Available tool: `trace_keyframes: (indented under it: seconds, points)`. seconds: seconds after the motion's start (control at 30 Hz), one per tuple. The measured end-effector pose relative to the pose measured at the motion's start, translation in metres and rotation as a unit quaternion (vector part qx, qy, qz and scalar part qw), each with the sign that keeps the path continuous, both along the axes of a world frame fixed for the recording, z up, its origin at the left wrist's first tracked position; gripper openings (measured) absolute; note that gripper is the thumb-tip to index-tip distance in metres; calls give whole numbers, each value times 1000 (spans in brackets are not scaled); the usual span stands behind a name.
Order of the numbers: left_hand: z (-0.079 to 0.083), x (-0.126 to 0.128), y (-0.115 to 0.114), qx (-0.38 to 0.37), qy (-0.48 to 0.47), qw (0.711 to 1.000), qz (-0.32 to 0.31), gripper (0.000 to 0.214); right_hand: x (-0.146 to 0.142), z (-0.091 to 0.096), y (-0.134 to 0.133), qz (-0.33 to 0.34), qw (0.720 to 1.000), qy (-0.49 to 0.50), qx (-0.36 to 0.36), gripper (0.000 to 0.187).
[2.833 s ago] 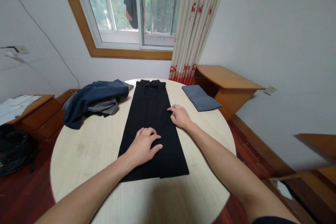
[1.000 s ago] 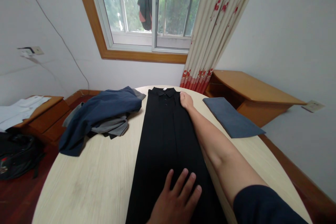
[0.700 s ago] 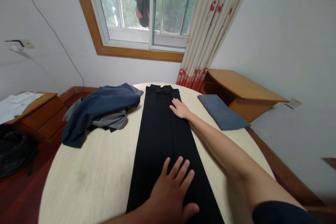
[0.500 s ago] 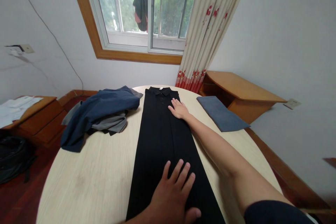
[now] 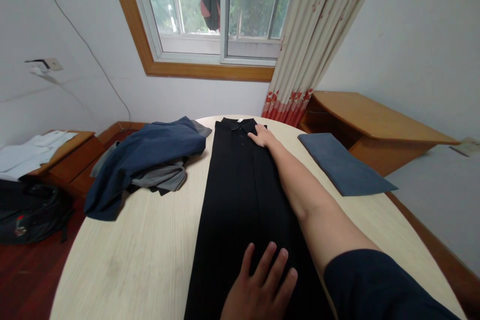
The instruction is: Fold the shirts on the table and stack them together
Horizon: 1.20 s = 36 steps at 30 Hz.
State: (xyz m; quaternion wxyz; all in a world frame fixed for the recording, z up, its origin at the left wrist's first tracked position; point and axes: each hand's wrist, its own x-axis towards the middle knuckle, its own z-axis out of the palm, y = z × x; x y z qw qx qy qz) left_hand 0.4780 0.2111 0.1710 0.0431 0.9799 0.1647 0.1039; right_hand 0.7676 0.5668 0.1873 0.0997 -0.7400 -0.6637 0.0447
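A black collared shirt (image 5: pixel 232 200) lies in a long narrow fold down the table, its collar at the far end and its lower end cut off by the bottom of the view. My right hand (image 5: pixel 263 136) reaches out to the collar's right side and rests on the cloth there, fingers extended. Nearer to me, my left hand (image 5: pixel 261 287) lies palm down over the lower part of the shirt, with its fingers spread. Neither hand grips the fabric.
On the left of the round table (image 5: pixel 123 265) sits a rumpled pile of navy and grey clothes (image 5: pixel 157 142). A folded blue-grey garment (image 5: pixel 343 165) lies at the right. Beyond are a wooden desk (image 5: pixel 378 115), a curtain (image 5: pixel 318 35) and a window. A black bag (image 5: pixel 33 210) is on the floor.
My right hand has slid farther up the shirt to beside the collar. My left hand stays spread on the lower part. The view has shifted slightly.
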Motion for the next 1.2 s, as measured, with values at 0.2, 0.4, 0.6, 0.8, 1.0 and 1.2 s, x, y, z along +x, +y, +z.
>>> trace_keyframes:
  seconds: [0.2,0.4,0.6,0.8,1.0,1.2]
  points:
    - [-2,-1,4,17,1,1000,-14,55,-15,14,-20,-41,995,-18,84,78]
    - [27,-8,2,-96,40,994,-16,77,-53,34,-74,-19,995,-27,99,73]
    - [47,-12,-7,-148,38,988,5,72,-68,22,-169,4,999,-23,37,69]
    - [43,-11,-11,-124,24,992,17,70,-90,7,-259,39,999,1,15,70]
    - [66,-19,-6,-192,5,979,61,54,-96,9,-309,117,990,65,39,64]
    - [88,-43,60,-177,-60,971,146,37,-46,8,-307,86,980,140,112,52]
